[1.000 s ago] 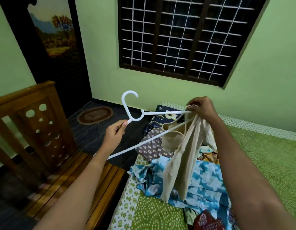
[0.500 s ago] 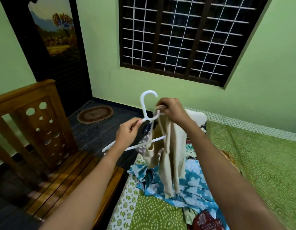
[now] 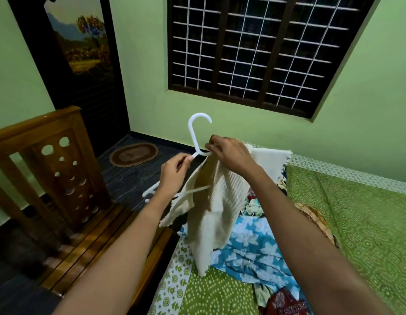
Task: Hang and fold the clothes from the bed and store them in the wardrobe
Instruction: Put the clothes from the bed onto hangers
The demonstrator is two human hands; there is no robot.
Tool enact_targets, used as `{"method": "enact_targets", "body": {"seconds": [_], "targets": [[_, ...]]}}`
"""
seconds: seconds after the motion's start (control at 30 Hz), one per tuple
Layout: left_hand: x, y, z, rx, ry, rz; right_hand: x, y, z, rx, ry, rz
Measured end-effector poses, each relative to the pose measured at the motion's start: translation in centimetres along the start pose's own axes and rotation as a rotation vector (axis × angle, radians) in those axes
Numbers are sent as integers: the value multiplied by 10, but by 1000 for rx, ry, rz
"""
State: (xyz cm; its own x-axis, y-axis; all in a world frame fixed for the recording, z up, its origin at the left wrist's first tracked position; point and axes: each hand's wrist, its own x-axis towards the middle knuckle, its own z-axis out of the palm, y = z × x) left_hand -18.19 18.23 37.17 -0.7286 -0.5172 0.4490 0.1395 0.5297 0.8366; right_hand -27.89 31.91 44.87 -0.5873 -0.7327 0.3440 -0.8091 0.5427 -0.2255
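Cream top (image 3: pixel 220 201) farther onto hanger (image 3: pixel 192 137)

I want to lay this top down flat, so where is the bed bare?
Bare green patterned bedspread lies right of the blue floral cloth. A smaller patch sits nearer you, below it. Crowded: the heaped clothes behind the cream knit top.

Both hands hold a white hanger (image 3: pixel 198 133) threaded through a cream garment (image 3: pixel 216 208).

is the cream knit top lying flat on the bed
No, the cream knit top hangs on the white hanger held by left hand and right hand.
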Motion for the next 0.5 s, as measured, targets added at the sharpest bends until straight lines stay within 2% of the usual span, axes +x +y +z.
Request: {"method": "enact_targets", "body": {"seconds": [0.1,0.17,0.23,0.37,0.5], "targets": [[4,2,-1,111,202,56,-2,-3,0,-58,6,14],[0,7,3,142,265,140,-1,-3,-1,-95,28,11],[-8,15,18,104,130,173,0,-3,-6,-115,50,17],[-14,25,47,-12,-192,0,3,-8,-9,-138,47,10],[-14,28,58,-149,-248,-156,-2,-4,-9,-137,37,59]]}}
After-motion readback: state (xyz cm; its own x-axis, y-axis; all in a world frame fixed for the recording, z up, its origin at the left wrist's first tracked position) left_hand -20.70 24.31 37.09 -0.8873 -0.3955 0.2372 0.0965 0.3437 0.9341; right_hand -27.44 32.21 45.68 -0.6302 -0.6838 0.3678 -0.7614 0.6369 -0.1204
